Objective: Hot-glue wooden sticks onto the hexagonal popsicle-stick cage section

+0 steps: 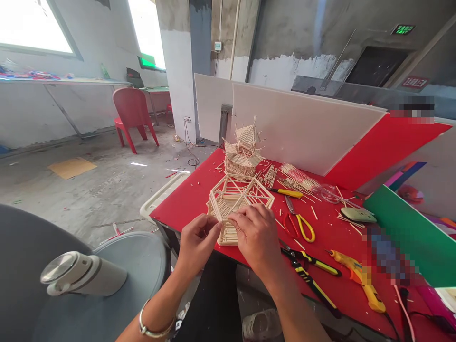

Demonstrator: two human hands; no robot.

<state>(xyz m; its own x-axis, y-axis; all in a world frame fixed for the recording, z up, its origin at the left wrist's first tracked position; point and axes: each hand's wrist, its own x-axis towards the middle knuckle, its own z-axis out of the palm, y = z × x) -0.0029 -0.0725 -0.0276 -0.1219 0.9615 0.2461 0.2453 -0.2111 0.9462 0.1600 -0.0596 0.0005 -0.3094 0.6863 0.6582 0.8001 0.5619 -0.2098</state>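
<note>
Stick frame (226, 205) just beyond left hand (200, 240) and right hand (257, 235), both pinched at its near rim, grip unclear

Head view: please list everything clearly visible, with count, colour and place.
table: 1, red, centre
stick frame: 1, pale, on table
stick tower: 1, pale, behind stick frame
loose sticks: many, pale, on table
cutter: 1, yellow, right of stick frame
scissors: 1, red-yellow, below cutter
pliers: 1, black-yellow, below scissors
glue gun: 1, yellow, right of pliers
panels: at least 2, white, behind table
board: 1, green, right
surface: 1, grey, lower left
flask: 1, whitish, on surface
chair: 1, red, upper left
sheet: 1, tan, left
exit sign: 1, green, upper right
bracelet: 1, silver, near bottom
left hand: 1, bare, at stick frame
right hand: 1, bare, at stick frame
</note>
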